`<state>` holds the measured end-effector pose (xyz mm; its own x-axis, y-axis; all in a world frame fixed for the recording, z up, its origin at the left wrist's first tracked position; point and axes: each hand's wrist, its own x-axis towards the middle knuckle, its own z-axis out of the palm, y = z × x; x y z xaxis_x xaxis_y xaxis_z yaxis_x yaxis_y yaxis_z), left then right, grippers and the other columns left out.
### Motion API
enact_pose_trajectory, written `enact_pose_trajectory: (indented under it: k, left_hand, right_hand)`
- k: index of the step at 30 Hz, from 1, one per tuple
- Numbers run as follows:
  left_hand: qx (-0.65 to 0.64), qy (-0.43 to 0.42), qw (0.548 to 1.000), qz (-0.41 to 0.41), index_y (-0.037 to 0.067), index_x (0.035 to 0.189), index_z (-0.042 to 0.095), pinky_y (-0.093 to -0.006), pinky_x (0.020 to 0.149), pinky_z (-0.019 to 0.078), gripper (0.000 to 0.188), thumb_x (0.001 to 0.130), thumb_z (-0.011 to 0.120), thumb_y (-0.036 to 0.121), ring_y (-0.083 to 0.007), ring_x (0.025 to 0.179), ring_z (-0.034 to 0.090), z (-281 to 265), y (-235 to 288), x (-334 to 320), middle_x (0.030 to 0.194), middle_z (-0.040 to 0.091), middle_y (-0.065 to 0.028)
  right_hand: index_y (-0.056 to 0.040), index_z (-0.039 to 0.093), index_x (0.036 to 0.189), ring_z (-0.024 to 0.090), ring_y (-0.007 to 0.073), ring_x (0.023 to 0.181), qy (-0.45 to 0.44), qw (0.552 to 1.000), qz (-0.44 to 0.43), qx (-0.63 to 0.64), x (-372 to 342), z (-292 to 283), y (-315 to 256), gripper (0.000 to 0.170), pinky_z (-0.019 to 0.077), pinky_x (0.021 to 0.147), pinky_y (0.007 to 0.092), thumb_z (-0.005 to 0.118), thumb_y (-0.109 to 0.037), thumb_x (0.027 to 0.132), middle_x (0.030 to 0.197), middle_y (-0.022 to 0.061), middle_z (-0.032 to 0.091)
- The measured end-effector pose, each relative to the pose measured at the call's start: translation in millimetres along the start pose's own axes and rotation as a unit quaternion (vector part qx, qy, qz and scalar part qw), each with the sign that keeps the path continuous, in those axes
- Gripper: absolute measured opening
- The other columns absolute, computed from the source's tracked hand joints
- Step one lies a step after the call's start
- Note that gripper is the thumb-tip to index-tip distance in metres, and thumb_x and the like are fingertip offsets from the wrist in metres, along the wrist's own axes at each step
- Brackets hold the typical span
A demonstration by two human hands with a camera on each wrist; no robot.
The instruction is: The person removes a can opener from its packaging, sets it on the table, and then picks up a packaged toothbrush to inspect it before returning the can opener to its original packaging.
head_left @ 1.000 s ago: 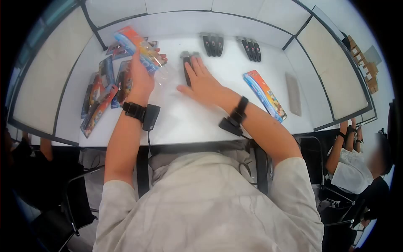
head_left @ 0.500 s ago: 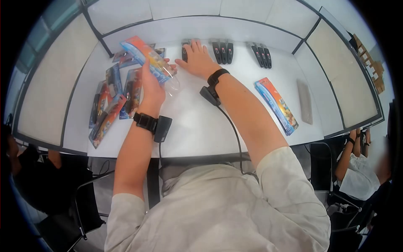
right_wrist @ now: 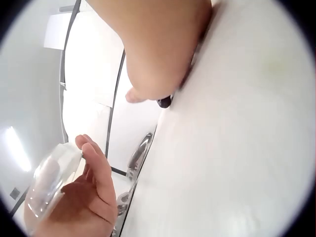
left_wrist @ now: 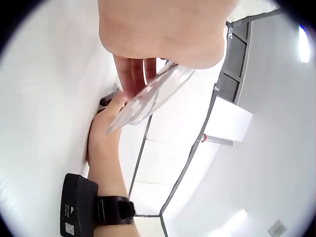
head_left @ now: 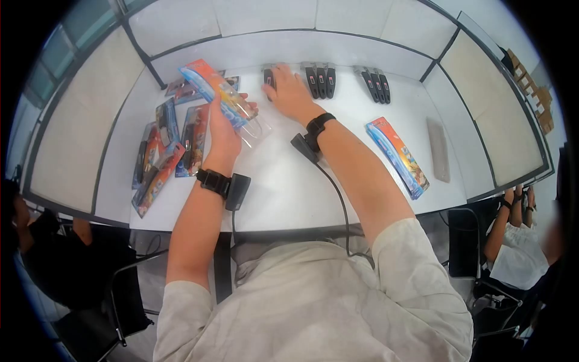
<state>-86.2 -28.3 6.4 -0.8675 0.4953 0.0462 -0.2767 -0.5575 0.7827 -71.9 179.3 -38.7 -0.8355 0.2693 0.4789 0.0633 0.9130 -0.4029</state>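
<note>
Left hand [head_left: 225, 130] grips pack [head_left: 221, 93] | slants lengthwise, orange end far left | right hand [head_left: 294, 95] outstretched over tool [head_left: 268, 76]

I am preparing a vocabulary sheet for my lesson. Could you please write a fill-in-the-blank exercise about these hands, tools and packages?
1. The person's ____ hand holds an orange-and-blue package.
2. The other hand touches a tool whose handle has the colour ____.
3. The far-right set of tools shows exactly ____ handles.
4. Seen from the person, the greyish strip lies to the ____ of the lone package.

Missing words: left; black; three; right.
</note>
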Motion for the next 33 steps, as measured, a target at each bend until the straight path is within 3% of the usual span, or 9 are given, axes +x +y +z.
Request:
enact_pose_trajectory:
  k: [1, 4, 8, 12, 18, 24, 33]
  left_hand:
    - [-0.006, -0.003, 1.0, 0.002, -0.003, 0.117, 0.054, -0.0445, 0.086, 0.0566, 0.053, 0.107, 0.036, 0.045, -0.0305, 0.092, 0.068, -2.2, -1.0, 0.9, 0.104, 0.065, -0.0147]
    - [0.002, 0.017, 1.0, -0.001, -0.004, 0.115, 0.055, -0.0441, 0.086, 0.0566, 0.053, 0.107, 0.036, 0.045, -0.0303, 0.091, 0.068, 1.1, 0.2, -0.5, 0.101, 0.065, -0.0146]
    - [0.001, 0.019, 1.0, -0.016, -0.004, 0.113, 0.056, -0.0439, 0.086, 0.0564, 0.054, 0.106, 0.036, 0.046, -0.03, 0.09, 0.068, 1.1, 1.2, 0.2, 0.099, 0.065, -0.0151]
    - [-0.004, 0.023, 1.0, -0.011, -0.004, 0.111, 0.057, -0.0431, 0.085, 0.0561, 0.054, 0.106, 0.036, 0.046, -0.0293, 0.088, 0.068, 3.5, 1.1, -1.8, 0.097, 0.065, -0.0161]
    - [-0.012, 0.009, 1.0, -0.019, -0.004, 0.11, 0.058, -0.041, 0.084, 0.0558, 0.055, 0.106, 0.037, 0.046, -0.0284, 0.087, 0.068, 2.8, 2.1, -0.1, 0.091, 0.066, -0.0172]
    - [-0.012, 0.021, 1.0, -0.017, -0.004, 0.11, 0.058, -0.0411, 0.084, 0.056, 0.055, 0.106, 0.037, 0.047, -0.0278, 0.086, 0.068, 2.8, 0.6, -1.9, 0.092, 0.066, -0.0165]
    - [-0.01, 0.011, 1.0, -0.019, -0.005, 0.111, 0.058, -0.0419, 0.085, 0.0566, 0.056, 0.106, 0.036, 0.047, -0.0275, 0.087, 0.068, 1.9, 0.2, -0.5, 0.094, 0.066, -0.015]
  right_hand:
    - [-0.0001, 0.047, 0.143, 0.033, 0.0385, 0.148, -0.001, 0.999, 0.016, 0.031, 0.9, 0.5, 2.6, 0.063, 0.0277, 0.119, 0.0509, 0.054, -0.046, 0.1, 0.158, 0.0225, 0.038]
    - [0.0012, 0.051, 0.139, 0.039, 0.0361, 0.145, 0.029, 0.994, -0.064, -0.082, 0.9, 2.5, 10.9, 0.049, 0.0332, 0.116, 0.0481, 0.052, -0.032, 0.103, 0.154, 0.0221, 0.043]
    - [0.0, 0.048, 0.142, 0.036, 0.0328, 0.148, 0.003, 0.995, -0.033, -0.096, 13.7, 10.5, 22.4, 0.045, 0.0323, 0.117, 0.0496, 0.045, -0.023, 0.104, 0.156, 0.0188, 0.042]
    - [-0.0001, 0.048, 0.143, 0.035, 0.0323, 0.148, 0.02, 0.997, -0.018, -0.075, 16.5, 17.4, 22.7, 0.045, 0.0315, 0.118, 0.0496, 0.044, -0.022, 0.104, 0.155, 0.0178, 0.045]
    - [-0.0058, 0.054, 0.14, 0.037, 0.0315, 0.147, 0.035, 0.98, -0.127, -0.149, 7.2, 3.0, -5.2, 0.045, 0.0309, 0.117, 0.0533, 0.048, -0.03, 0.103, 0.153, 0.0115, 0.049]
    - [-0.0081, 0.054, 0.142, 0.036, 0.0316, 0.147, 0.046, 0.979, -0.095, -0.172, 5.7, 16.5, -1.8, 0.05, 0.0268, 0.119, 0.0564, 0.047, -0.04, 0.104, 0.154, 0.0063, 0.049]
    - [-0.0082, 0.048, 0.148, 0.032, 0.0317, 0.15, 0.07, 0.98, -0.053, -0.177, 1.4, 30.2, -7.2, 0.058, 0.0228, 0.121, 0.0571, 0.045, -0.045, 0.104, 0.156, 0.0069, 0.045]
